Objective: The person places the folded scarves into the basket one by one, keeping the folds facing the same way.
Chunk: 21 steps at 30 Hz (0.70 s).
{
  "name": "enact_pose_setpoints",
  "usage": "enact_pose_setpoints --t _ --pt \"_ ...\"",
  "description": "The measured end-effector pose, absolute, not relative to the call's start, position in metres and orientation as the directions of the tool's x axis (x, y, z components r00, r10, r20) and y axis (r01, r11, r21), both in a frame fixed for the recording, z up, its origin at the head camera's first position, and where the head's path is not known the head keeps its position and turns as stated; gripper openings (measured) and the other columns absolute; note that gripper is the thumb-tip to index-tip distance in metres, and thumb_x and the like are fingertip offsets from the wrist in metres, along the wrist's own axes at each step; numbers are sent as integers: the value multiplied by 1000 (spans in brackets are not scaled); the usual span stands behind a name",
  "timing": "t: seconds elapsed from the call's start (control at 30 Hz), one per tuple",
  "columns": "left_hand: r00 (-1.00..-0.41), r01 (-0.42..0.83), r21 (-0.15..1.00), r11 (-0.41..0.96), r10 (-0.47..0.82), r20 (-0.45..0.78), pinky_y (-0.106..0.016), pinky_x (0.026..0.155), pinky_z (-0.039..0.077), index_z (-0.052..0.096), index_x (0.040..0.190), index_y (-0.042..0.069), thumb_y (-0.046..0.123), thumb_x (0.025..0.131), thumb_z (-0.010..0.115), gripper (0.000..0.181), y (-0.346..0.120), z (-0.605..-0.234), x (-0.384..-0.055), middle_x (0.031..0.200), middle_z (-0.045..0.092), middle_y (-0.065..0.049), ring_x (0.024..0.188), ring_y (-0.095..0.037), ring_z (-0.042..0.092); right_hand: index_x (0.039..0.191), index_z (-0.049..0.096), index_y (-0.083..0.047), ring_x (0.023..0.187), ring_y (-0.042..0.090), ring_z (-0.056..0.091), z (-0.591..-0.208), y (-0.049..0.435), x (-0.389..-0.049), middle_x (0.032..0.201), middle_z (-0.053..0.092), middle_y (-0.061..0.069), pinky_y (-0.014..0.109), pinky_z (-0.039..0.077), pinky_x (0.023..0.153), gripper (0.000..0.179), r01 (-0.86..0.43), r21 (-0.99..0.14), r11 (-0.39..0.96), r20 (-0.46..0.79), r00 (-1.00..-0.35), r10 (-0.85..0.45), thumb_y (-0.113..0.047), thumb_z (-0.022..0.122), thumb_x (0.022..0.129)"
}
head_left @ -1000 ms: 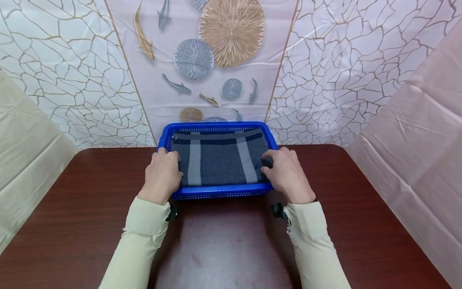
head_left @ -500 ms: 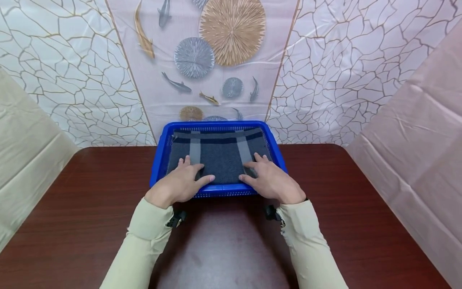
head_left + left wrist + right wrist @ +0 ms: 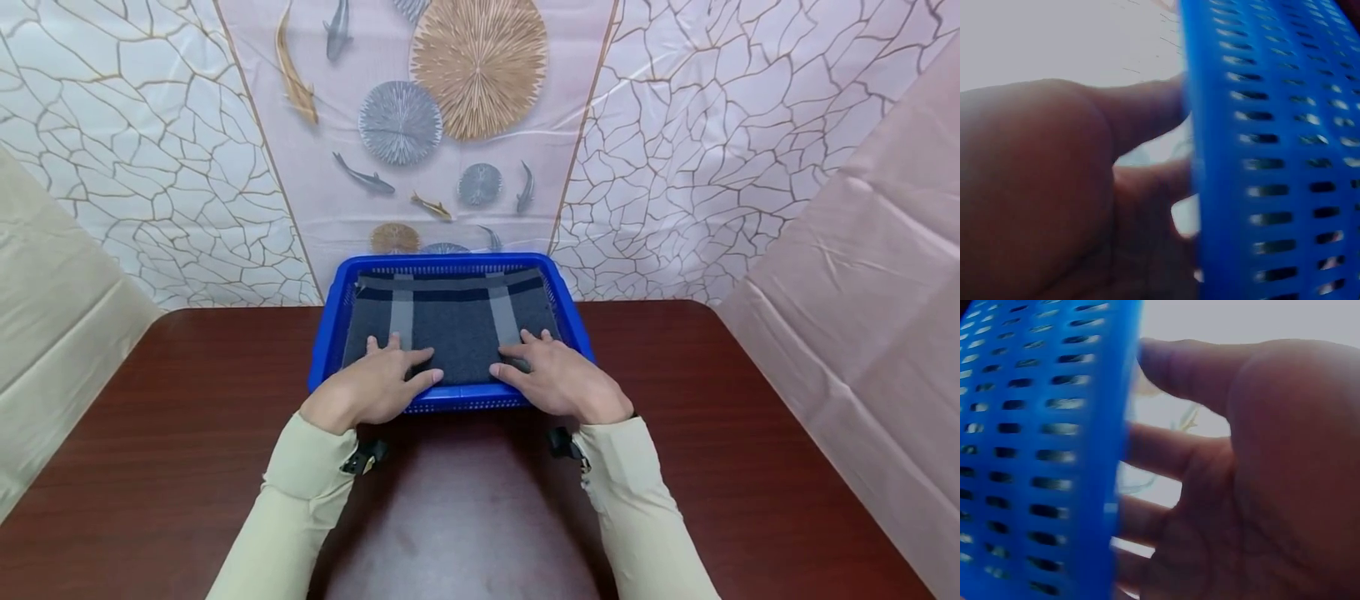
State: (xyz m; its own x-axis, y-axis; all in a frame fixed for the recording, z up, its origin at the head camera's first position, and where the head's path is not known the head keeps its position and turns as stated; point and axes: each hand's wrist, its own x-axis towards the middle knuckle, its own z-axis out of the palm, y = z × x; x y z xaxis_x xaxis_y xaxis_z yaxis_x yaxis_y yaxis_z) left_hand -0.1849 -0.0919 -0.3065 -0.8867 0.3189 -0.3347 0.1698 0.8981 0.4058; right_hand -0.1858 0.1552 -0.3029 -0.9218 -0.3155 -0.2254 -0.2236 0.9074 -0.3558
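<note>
A dark grey cloth with lighter stripes lies flat inside a blue plastic basket in the head view. My left hand reaches over the basket's front left rim, fingers spread on the cloth. Mirroring it, my right hand comes over the front right rim with its fingers also spread on the cloth. In the left wrist view the perforated basket wall hides the fingertips. The right wrist view likewise has the basket wall in front of the fingertips.
The basket stands at the back of a dark reddish-brown table. Close behind it hangs a patterned backdrop with fish and round motifs. Plain pale sheets flank the table on both sides.
Both hands have moved inward from the basket's sides, their fingers straightening from a curl to lie spread on the cloth. Over the last half second they have slid slightly toward the front rim.
</note>
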Motion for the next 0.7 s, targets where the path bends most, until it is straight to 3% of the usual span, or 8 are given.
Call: enact_pose_setpoints --t 0.13,0.27,0.57,0.7 --pt "-881 208 406 890 352 -318 -69 120 17 44 156 24 50 108 41 54 -92 -300 -176 168 18 -25 152 -56 11 152 50 -24 157 44 13 -296 153 -178 168 25 16 66 16 123 55 -229 -381 896 -249 -908 -338 -53 46 106" --pt "-898 209 375 903 329 -291 -70 118 22 50 152 21 50 108 42 54 -91 -296 -170 164 25 -29 149 -58 20 152 49 -28 156 49 9 -293 147 -172 170 20 16 69 13 122 57 -226 -375 899 -282 -896 -343 -58 43 105" --pt "-905 248 329 911 340 -258 -64 118 31 51 151 19 52 106 44 57 -94 -301 -174 160 34 -31 148 -49 34 151 51 -23 149 56 24 -299 144 -180 164 29 26 67 22 121 64 -266 -277 923 -275 -899 -341 -64 40 103" --pt "-903 251 312 917 338 -267 -65 118 30 51 151 19 54 106 43 57 -94 -303 -174 159 34 -31 147 -50 34 150 53 -23 148 56 26 -302 140 -182 163 31 27 67 23 120 63 -279 -266 923 -276 -895 -350 -64 40 103"
